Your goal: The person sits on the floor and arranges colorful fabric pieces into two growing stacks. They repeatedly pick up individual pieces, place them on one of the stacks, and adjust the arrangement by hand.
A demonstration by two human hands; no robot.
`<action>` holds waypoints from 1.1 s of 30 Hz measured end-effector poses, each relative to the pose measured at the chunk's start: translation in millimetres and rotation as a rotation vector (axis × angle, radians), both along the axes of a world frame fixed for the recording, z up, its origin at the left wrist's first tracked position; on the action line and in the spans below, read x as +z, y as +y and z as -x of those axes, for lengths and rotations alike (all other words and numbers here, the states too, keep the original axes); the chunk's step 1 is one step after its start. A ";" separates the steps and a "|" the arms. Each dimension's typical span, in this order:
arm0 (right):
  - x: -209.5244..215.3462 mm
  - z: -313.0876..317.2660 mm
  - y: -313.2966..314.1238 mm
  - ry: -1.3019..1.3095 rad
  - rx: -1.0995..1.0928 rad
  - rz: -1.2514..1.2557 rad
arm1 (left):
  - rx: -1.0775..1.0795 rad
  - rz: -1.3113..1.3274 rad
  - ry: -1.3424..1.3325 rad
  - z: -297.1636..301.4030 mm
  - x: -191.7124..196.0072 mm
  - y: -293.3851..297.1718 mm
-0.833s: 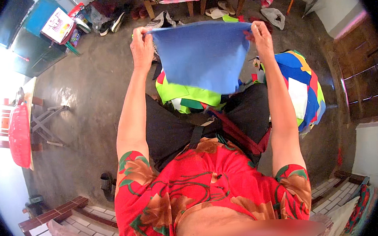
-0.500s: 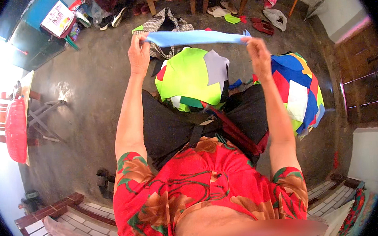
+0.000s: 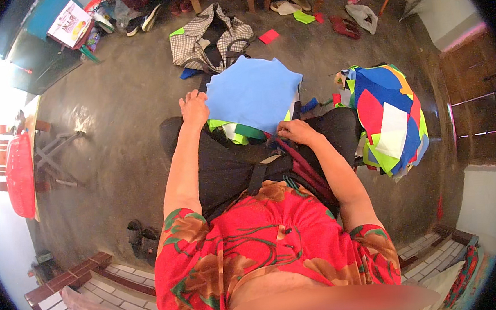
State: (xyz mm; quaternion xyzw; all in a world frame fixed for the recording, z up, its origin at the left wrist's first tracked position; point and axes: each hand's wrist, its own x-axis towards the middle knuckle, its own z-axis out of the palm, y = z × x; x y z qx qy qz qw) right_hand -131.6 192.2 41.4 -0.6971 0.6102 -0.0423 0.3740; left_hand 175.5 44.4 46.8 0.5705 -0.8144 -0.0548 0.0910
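Observation:
A light blue fabric piece (image 3: 252,93) with a jagged outline lies spread over a pile of fabric scraps (image 3: 231,132), whose lime, white and green edges show below it. The pile stands between my knees. At the blue piece's left edge is my left hand (image 3: 195,108), its bent fingers apart and the thumb side next to the cloth. My right hand (image 3: 297,132) is at the lower right edge, fingertips pinched together on the blue piece's margin. A dark red strip (image 3: 304,165) lies over my lap just below that hand.
To the right stands a tall mound of coloured scraps (image 3: 394,123). A checked bag (image 3: 193,45) lies open beyond the pile, near a red scrap (image 3: 269,36). Shoes (image 3: 345,26) and a white plastic bag (image 3: 363,16) are farther off. A red basin (image 3: 21,176) sits at left.
The light blue piece, held stretched in the air between both hands, has come down flat over the pile. Both hands have lowered toward me, and the right has moved inward.

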 end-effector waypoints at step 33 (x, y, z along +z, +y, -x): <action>127.9 117.8 113.9 0.067 -1.006 1.128 | -0.423 -0.356 0.063 24.1 -39.9 7.2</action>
